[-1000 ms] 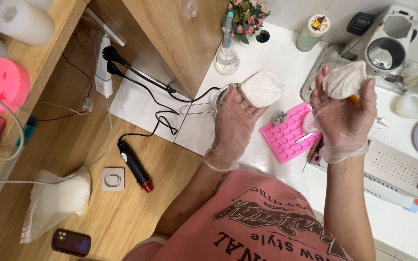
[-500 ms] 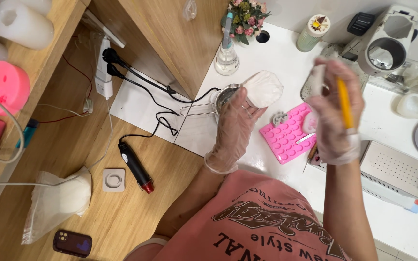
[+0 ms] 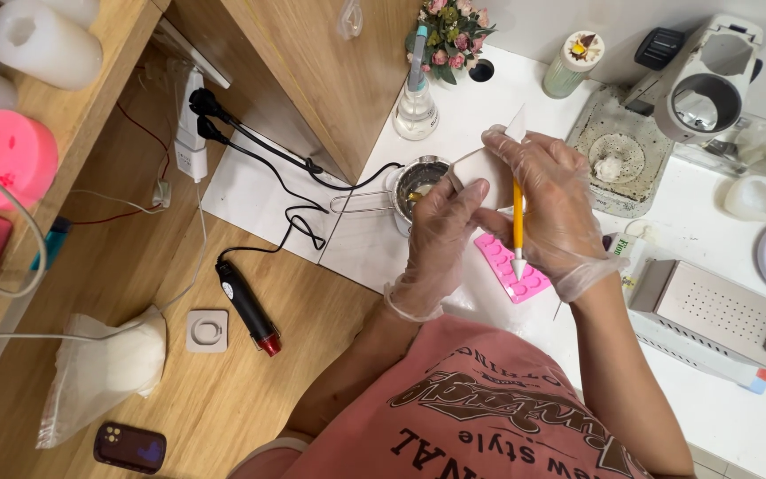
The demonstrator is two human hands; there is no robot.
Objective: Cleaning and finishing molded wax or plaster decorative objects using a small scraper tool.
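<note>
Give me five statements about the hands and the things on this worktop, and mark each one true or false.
1. Both hands wear thin clear gloves. True.
2. The right hand holds a yellow-handled tool. True.
3. The pink mould lies on the wooden floor. False: it lies on the white worktop, under the hands.
4. The left hand grips the black heat tool. False: that tool lies on the floor, apart from both hands; the left hand holds a flat white piece.
5. A small metal pot stands beside the left hand. True.

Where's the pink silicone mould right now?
In the head view, the pink silicone mould lies on the white table, mostly hidden beneath the right hand, beside the small metal pot.
</note>
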